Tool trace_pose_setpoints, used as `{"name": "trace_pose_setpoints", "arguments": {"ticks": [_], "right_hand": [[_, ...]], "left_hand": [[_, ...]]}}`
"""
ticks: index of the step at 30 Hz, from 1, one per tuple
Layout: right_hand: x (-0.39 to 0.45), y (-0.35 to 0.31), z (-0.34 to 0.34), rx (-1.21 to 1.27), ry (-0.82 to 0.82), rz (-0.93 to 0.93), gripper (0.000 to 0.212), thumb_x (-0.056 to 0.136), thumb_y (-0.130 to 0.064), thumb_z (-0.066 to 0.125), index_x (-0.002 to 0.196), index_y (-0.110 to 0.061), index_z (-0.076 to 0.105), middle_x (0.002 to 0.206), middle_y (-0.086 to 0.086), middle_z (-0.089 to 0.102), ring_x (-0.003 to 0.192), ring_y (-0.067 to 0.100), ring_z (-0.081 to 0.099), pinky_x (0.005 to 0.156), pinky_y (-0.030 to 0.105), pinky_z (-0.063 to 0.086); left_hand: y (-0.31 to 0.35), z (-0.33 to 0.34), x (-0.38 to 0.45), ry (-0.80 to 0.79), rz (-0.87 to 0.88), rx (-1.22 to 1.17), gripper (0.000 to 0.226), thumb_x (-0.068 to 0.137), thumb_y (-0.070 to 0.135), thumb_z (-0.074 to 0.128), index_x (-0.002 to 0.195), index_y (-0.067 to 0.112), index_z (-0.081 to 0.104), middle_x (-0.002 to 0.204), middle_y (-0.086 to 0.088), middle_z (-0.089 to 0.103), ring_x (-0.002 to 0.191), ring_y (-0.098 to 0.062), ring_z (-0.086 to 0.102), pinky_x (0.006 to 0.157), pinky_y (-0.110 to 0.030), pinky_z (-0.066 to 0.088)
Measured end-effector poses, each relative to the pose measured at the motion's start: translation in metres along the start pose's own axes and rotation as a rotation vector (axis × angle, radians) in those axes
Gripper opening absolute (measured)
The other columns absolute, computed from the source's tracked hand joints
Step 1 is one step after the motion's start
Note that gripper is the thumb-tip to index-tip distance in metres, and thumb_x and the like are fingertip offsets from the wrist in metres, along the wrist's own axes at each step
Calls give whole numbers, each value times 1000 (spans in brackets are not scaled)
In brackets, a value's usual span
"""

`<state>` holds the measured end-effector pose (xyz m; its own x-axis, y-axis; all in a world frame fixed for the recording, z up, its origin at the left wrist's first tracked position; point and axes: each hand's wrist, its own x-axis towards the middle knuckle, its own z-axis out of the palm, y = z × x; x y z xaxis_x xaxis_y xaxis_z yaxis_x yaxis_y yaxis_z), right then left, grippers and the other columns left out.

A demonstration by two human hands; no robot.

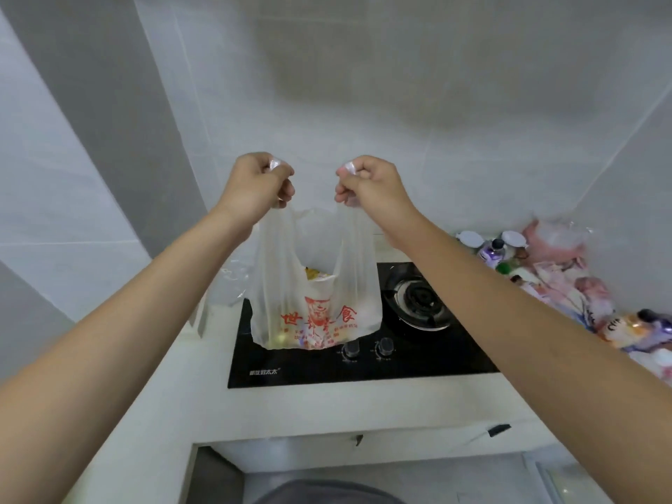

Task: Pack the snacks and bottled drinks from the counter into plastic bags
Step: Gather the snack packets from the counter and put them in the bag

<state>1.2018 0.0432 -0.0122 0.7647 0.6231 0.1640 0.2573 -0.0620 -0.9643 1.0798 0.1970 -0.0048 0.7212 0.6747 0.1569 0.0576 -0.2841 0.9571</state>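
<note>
A translucent white plastic bag (312, 314) with red print hangs in the air above the left part of the stove. My left hand (256, 185) is closed on its left handle and my right hand (367, 187) on its right handle, both raised and held a little apart. Snack packets show faintly through the bag, with yellow at its mouth. On the counter at the right lie bottled drinks (491, 251) with white caps and a heap of pink and purple snack packets (567, 285).
A black glass gas stove (418, 358) with a burner (418, 303) and two knobs (367, 349) fills the middle of the white counter (363, 409). Another clear plastic bag (232, 285) lies behind the stove's left edge. Tiled walls close in on three sides.
</note>
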Motion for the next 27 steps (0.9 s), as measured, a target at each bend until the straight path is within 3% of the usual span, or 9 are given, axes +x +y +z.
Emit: {"name": "trace_pose_setpoints", "arguments": {"ticks": [5,9,16,27], "right_hand": [[39,1,-36,-24,-114,17,12,104,-16,57,97,-14,66,85,0,73,76,12,71,81,28,51],[71,10,-49,-54,-125,35,12,105,-18,55,97,-15,64,88,0,72,74,10,68,65,14,46],[129,40,-64,-76,-7,92,11,103,-17,54,96,-21,62,94,0,70,79,12,65,67,21,43],[201,63,-67,-132,152,124,14,93,-2,60,95,-16,61,97,5,62,73,13,58,52,13,42]], "left_hand": [[4,36,34,36,-9,3,15,98,11,53,86,13,62,68,-4,64,56,-11,60,68,-32,52],[4,64,60,47,-36,4,15,98,12,52,86,14,60,73,-4,67,62,-12,61,68,-31,50],[-5,90,114,-12,-41,47,15,101,12,45,105,10,59,81,-1,69,71,-11,59,65,-24,44],[-27,109,207,-121,-50,-2,16,96,6,44,105,12,55,93,-5,71,75,-11,55,63,-21,42]]}}
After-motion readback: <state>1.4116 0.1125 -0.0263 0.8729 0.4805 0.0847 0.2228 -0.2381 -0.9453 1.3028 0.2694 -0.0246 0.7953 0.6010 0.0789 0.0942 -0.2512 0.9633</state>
